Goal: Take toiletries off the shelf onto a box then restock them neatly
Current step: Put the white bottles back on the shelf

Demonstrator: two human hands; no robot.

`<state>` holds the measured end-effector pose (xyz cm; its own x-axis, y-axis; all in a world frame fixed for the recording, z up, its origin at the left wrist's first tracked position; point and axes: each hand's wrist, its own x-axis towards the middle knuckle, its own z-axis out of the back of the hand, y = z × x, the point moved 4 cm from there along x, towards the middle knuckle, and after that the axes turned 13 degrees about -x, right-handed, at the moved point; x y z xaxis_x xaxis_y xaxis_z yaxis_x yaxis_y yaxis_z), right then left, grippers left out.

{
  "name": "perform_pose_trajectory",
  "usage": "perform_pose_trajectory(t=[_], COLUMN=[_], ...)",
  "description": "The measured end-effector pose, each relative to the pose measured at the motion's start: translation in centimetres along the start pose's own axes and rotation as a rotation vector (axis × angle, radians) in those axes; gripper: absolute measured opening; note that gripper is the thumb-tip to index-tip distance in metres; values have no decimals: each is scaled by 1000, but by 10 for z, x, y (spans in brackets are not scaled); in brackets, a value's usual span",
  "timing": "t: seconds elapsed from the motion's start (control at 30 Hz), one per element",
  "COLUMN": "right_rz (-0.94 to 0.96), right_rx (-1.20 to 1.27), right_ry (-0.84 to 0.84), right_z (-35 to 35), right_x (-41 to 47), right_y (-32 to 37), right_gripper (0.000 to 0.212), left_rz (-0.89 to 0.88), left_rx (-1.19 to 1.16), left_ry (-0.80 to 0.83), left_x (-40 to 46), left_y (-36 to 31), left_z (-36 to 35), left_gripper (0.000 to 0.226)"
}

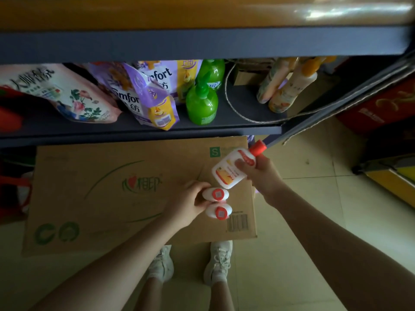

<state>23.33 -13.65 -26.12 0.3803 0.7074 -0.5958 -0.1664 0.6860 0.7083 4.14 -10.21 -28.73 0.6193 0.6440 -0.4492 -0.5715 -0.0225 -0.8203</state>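
White bottle with a red cap [233, 167], tilted, is pinched by the right hand [261, 176], its fingers [243, 163] curled round the label, above the cardboard box's [112, 191] right edge. The left hand [190, 204] grips two more red-capped bottles [217, 204] by that right edge. Behind on the shelf [247, 102]: green pump bottles [202, 102] mid-shelf, purple refill pouches [146, 95] left.
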Motion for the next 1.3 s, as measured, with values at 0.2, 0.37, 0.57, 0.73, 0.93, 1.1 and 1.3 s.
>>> perform_pose_trajectory(t=[0.2,0.37,0.57,0.73,0.93,1.1,1.3], right_rz=[-63,11,256,536,658,609,576], right_rx=[228,307,294,75,-18,-344,-411], right_ry=[9,13,-11,-221,-404,-435,-476], right_z=[28,42,60,85,103,97,95], right_x=[-26,-49,-88,-115,-109,-73,-37], right_y=[13,41,119,211,286,312,318], right_gripper=[11,8,16,19,21,28,33], left_rz=[42,119,-21,-193,-356,-389,-417], left_rx=[-21,-161,-490,-457,-244,-293,-286], left_ry=[10,59,-59,-240,-379,-362,-364], left_x=[25,20,-23,-56,-69,-60,-53], left_y=[-3,-20,-85,-157,-217,-244,-256], left_z=[-8,2,72,139,185,198,212], left_gripper=[34,30,39,36,34,31,30])
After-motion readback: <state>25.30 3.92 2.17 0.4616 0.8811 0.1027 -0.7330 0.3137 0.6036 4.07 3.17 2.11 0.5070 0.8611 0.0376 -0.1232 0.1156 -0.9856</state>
